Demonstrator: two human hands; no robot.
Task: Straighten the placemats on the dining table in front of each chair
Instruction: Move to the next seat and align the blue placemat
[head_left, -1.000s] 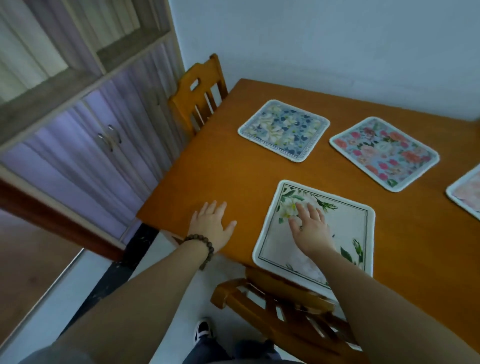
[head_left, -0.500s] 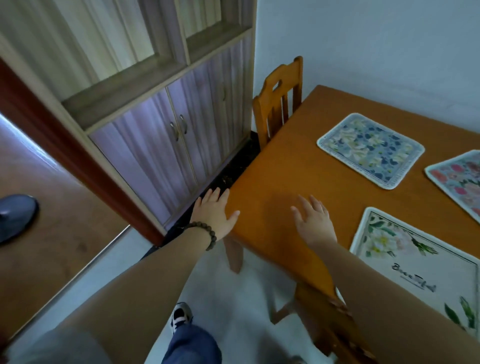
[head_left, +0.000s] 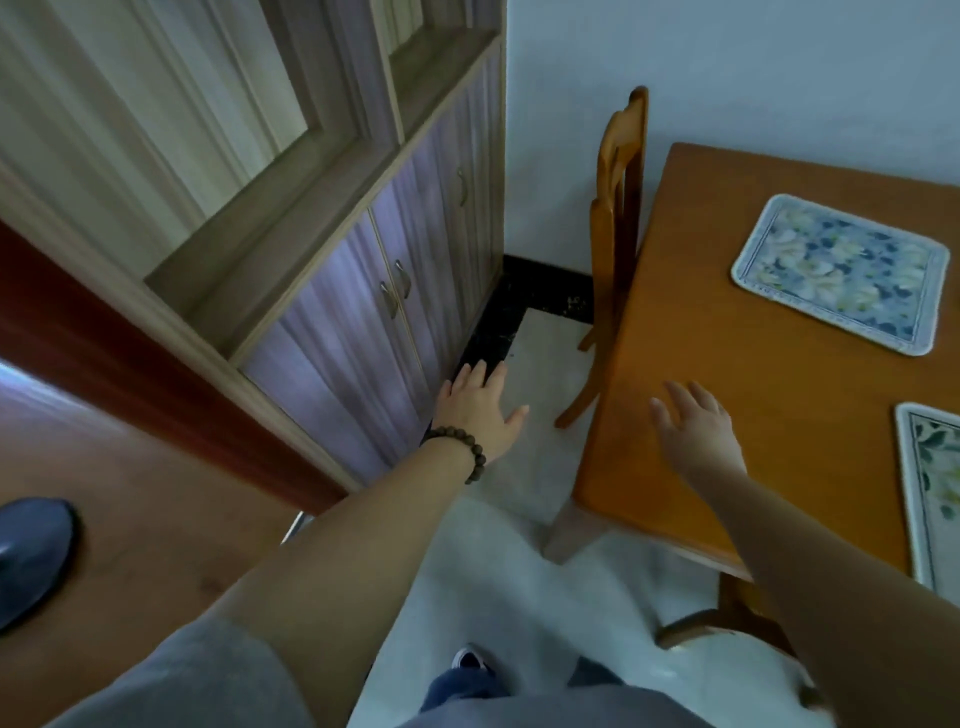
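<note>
The blue flowered placemat (head_left: 839, 273) lies askew on the far right of the table (head_left: 727, 364), by the side chair (head_left: 618, 208). The right hand (head_left: 698, 431) hovers near it, fingers spread, empty. The left hand (head_left: 480, 410) hangs wide over the floor, probably for balance.

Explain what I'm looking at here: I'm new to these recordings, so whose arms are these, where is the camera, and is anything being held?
One camera, worn on a person's head, looks forward and down. No robot is involved. The left hand, wearing a beaded bracelet, hangs open over the floor beside a cabinet. The right hand, also open, is spread above the wooden dining table. Neither holds anything. On the table lie a blue floral placemat and, cut off at the right edge, a leaf-patterned placemat. A wooden chair stands at the table's side.
</note>
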